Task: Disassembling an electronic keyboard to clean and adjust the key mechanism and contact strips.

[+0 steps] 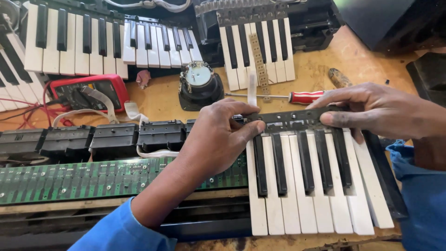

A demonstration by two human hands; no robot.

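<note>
Blue sleeves frame the near edge, and between them lies a key block (pixel 306 181) of white and black keys, set at the right end of an opened keyboard on the desk (pixel 162 100). The left hand (pixel 218 135) pinches the left end of the block's dark back strip (pixel 292 120) between thumb and fingers; the right hand (pixel 371 109) presses flat fingers on the strip's right end, its grip narrow. Both hands hold the strip, not the keys themselves.

Left of the block, a green circuit board (pixel 93 179) lies bare, with black key frames (pixel 93 139) just behind it. If the block is pushed unevenly, one end could seat while the other rides up, and the thin strip could bend or snap. A slip of the left hand could scrape the board. Far behind, a red screwdriver (pixel 304 96), a speaker (pixel 200 86) and a red meter (pixel 90 90) sit well apart, so they pose little hazard.
</note>
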